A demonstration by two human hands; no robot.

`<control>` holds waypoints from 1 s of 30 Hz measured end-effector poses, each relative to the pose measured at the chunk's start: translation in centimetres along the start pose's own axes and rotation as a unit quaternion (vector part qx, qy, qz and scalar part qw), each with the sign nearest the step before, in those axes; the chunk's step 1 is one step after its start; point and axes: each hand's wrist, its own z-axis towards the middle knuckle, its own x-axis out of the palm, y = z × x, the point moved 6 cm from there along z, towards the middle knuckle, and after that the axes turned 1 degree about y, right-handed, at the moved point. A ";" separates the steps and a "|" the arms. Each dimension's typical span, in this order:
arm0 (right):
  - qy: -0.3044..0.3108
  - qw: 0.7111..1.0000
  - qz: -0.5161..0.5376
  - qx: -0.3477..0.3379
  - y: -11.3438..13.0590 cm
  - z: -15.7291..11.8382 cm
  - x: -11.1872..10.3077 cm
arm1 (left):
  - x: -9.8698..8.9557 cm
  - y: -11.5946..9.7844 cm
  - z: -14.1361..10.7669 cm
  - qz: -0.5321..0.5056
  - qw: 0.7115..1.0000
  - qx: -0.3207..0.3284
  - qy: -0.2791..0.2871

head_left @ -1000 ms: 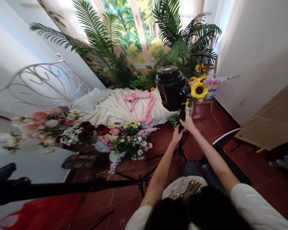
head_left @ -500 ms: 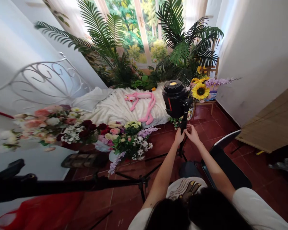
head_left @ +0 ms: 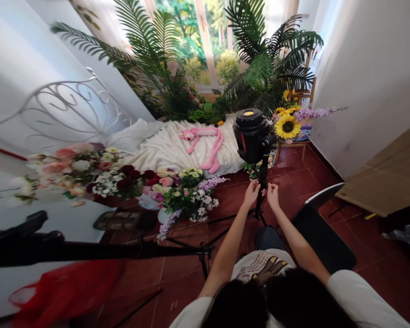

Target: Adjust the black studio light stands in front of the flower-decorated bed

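Observation:
A black studio light (head_left: 250, 135) with a yellow disc on top is mounted on a black light stand (head_left: 260, 200). My left hand (head_left: 251, 193) is just left of the stand's upper pole, fingers loosely bent and close to it; whether they touch it I cannot tell. On the other side, my right hand (head_left: 272, 196) is a little apart from the pole, its fingers half curled and nothing visible in them. Beyond the light, a pink plush toy (head_left: 206, 134) lies on a bed with a cream blanket (head_left: 164, 146).
Artificial flowers (head_left: 180, 193) spread along the bed's near side. A black chair (head_left: 322, 232) is close on my right. Another black stand (head_left: 98, 250) reaches in from the left above a red bag (head_left: 64, 291). Sunflowers (head_left: 287, 125) sit on a wooden chair behind the light.
My hands have drawn slightly apart and lower on either side of the pole. The right fingers have moved away from it. The view has shifted a little.

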 end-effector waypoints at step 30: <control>0.744 0.660 -0.085 0.060 6.1 -24.7 40.5 | -34.4 -6.0 -25.9 0.147 0.823 0.005 -0.549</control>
